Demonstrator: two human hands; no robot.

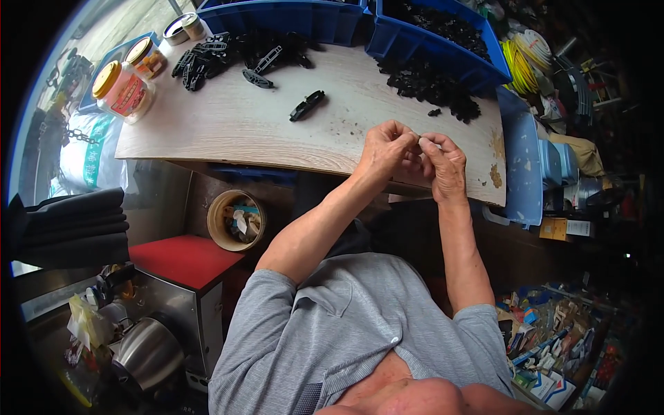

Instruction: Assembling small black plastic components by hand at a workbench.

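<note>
Both of my hands meet over the front edge of the pale wood table (263, 128), right of its middle. My left hand (384, 149) pinches with thumb and forefinger. Opposite it, my right hand (446, 166) pinches at the same spot, fingertips almost touching. Whatever lies between them is too small and covered to name. A black elongated plastic part (307, 106) rests on the table beyond my left hand. Past my right hand lies a heap of small black pieces (432, 86), with one loose black piece (434, 112) apart from it.
Blue bins (443, 59) line the table's back. At the back left sit a pile of black plastic parts (207, 59) and a yellow-lidded jar (124, 90). Below the table stands a round waste bucket (220, 232), near a red-topped cabinet (183, 259). A light-blue crate (522, 166) adjoins the right edge.
</note>
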